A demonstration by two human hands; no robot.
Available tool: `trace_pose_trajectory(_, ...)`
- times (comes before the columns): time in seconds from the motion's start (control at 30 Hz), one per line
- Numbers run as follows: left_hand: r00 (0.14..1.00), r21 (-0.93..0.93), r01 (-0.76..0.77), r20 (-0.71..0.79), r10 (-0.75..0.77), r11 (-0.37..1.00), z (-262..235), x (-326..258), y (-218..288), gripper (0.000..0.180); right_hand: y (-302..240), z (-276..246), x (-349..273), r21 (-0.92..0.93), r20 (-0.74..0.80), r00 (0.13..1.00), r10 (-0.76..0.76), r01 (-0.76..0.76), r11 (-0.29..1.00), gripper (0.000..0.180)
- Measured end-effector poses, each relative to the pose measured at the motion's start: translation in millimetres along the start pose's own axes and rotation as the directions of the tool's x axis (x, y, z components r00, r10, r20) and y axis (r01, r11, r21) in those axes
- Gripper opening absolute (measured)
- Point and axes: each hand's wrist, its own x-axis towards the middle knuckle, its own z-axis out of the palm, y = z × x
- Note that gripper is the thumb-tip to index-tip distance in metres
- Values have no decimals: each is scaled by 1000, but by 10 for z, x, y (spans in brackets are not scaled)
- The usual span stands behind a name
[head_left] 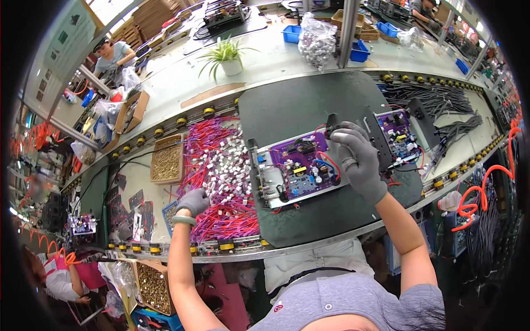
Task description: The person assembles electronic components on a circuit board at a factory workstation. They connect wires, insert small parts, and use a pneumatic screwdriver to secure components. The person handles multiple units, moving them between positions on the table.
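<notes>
Seen behind: a potted plant (226, 58), blue bins (291, 33), a bag of parts (316, 39), a box of screws (167, 160).

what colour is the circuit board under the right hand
Purple; the circuit board sits in a metal tray, touched by the grey-gloved right hand, in the head view.

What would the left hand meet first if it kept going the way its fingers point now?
Probably the heap of red and purple wires with white connectors: the gloved left hand already sits at its near edge, fingers aimed into it, though its height above the heap is unclear.

left hand (193, 202) fingertips: buried in wires (221, 176) | right palm: unseen
</notes>
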Motion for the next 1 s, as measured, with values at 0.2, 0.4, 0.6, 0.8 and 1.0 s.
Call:
trace_pose_trajectory(0.2,984,-350,-151,-139,108,924,-126,124,-117,32,71,-1,-79,13,17,1000,20,-20,1000,24)
trace_pose_trajectory(0.4,985,-681,-171,-111,131,712,-99,189,202,28,85,-1,-89,-7,73,996,60,-59,998,23)
trace_pose_trajectory(0.6,969,-421,-179,-230,86,889,47,-44,285,20,124,0,-121,28,72,996,58,-60,998,23)
trace_pose_trajectory(0.8,689,335,-455,-455,565,825,881,-383,907,12,126,-28,-104,92,-23,1000,8,-5,996,29)
trace_pose_trajectory(1.0,964,-26,-264,29,264,964,723,-422,778,37,36,-12,-7,10,-3,1000,-24,24,1000,17)
